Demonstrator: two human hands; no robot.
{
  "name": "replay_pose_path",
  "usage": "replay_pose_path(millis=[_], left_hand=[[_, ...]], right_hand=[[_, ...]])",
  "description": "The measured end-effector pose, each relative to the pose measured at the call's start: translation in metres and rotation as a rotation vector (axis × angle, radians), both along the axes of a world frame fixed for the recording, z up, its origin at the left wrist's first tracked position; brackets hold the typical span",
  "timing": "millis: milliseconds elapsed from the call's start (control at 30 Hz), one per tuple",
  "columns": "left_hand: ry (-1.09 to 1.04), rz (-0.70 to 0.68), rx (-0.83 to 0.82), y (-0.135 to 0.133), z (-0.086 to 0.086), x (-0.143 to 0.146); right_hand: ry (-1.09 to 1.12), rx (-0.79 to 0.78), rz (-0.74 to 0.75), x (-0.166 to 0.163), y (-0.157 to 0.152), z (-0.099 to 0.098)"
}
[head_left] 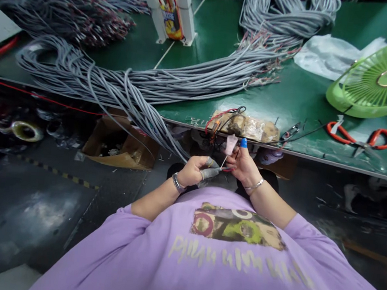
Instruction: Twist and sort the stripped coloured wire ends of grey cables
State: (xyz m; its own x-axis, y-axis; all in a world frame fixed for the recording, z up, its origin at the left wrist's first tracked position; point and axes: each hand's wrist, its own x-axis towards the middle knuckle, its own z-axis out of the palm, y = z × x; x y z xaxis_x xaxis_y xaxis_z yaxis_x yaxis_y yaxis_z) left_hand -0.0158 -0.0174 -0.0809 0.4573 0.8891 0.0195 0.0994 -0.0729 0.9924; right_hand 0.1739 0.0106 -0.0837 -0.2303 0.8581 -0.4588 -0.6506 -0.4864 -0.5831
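Observation:
My left hand (196, 169), with grey coverings on its fingertips, is closed on the end of a grey cable (175, 146). That cable runs down with several others from the long bundle (186, 81) on the bench. Close beside it, my right hand (245, 166) pinches the thin wires (226, 169) at the cable's end, a red one among them. A blue cover (243, 143) caps one of its digits. A pale pink piece (231, 144) stands up by the right fingers; what it is I cannot make out.
On the green bench (214, 21) lie red-handled scissors or cutters (360, 138), a green fan (379, 77), a plastic bag (329, 55) and more cable bundles (289, 11). At the bench edge sits a worn taped block (248, 125) with wires. A cardboard box (123, 144) stands below.

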Motion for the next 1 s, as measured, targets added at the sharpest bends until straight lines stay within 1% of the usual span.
replay_pose_path(millis=[133,200,267,333,433,533,600,667,767,833,900,967,1000], left_hand=[[0.160,-0.053,0.031,-0.011,-0.017,-0.015],[0.228,-0.073,0.084,-0.008,-0.022,-0.023],[0.275,-0.042,0.189,0.003,-0.020,-0.033],[0.342,0.056,0.335,0.023,-0.008,-0.043],[0.563,0.204,0.569,0.066,0.021,-0.053],[0.905,0.293,0.637,0.115,0.049,-0.057],[1.094,0.327,0.639,0.144,0.062,-0.057],[1.236,0.306,0.611,0.166,0.071,-0.056],[1.337,0.169,0.563,0.183,0.079,-0.055],[1.320,0.060,0.548,0.186,0.080,-0.054],[1.284,-0.023,0.559,0.183,0.080,-0.053],[1.266,-0.061,0.596,0.175,0.080,-0.052],[1.256,-0.058,0.623,0.170,0.081,-0.052]], right_hand=[[-0.013,-0.017,0.005,0.009,-0.003,-0.005],[-0.028,-0.020,0.010,0.013,-0.005,-0.007],[-0.046,-0.004,0.018,0.016,-0.006,-0.010],[-0.067,0.022,0.036,0.018,-0.007,-0.013],[-0.088,0.062,0.084,0.016,-0.009,-0.015],[-0.134,0.073,0.113,0.012,-0.013,-0.017],[-0.188,0.062,0.108,0.010,-0.017,-0.017],[-0.238,0.065,0.112,0.009,-0.020,-0.018],[-0.281,0.100,0.137,0.009,-0.023,-0.019],[-0.298,0.119,0.151,0.010,-0.024,-0.020],[-0.315,0.132,0.167,0.009,-0.024,-0.021],[-0.331,0.141,0.190,0.008,-0.023,-0.022],[-0.338,0.144,0.206,0.008,-0.023,-0.022]])
